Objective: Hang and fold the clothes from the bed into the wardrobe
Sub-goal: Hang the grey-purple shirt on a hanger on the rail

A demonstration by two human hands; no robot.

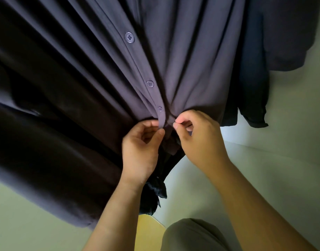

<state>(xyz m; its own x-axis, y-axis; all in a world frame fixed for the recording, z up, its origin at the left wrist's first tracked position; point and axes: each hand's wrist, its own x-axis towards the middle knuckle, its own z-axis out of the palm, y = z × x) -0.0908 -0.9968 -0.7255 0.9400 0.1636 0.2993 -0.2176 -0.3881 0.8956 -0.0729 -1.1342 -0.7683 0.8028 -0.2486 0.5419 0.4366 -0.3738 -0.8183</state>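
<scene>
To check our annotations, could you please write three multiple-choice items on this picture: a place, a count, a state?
1. Where do the left hand and right hand grip the hanging dark purple buttoned garment? A collar; B button strip near the hem; C sleeve.
2. How many buttons show on it? A one; B three; C six.
3. The left hand is: A pinching fabric; B flat open; C holding a hanger.
1 B, both pinch the strip's lower end. 2 B, three sit along the strip. 3 A, thumb and fingers close on cloth.

Head view looks down, close on hanging shirt point(105, 73).
</scene>
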